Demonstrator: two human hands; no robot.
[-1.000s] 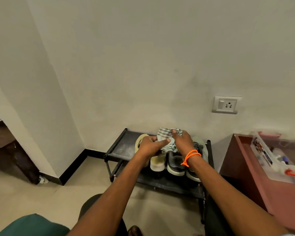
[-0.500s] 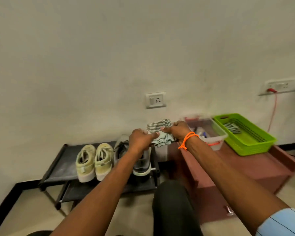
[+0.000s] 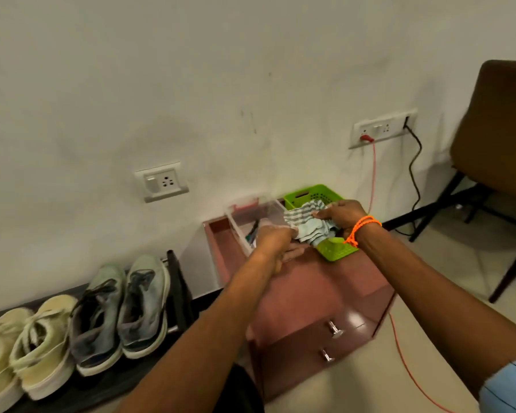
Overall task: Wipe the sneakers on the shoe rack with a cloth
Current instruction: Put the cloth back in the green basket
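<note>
Both hands, left (image 3: 273, 235) and right (image 3: 341, 215), grip cloth (image 3: 309, 225) over green basket (image 3: 335, 248); wiping apparently done, next drop cloth in.

A striped grey-and-white cloth (image 3: 309, 224) is held bunched in mid-air. Two pairs of sneakers are lined up on the black shoe rack (image 3: 178, 286) — a grey pair (image 3: 122, 311) beside a pale yellow pair (image 3: 21, 344), toes toward the wall.

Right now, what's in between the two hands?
The striped cloth stretches between them. The left hand pinches one end, the right hand grips the other, over the green basket, in the head view.
</note>
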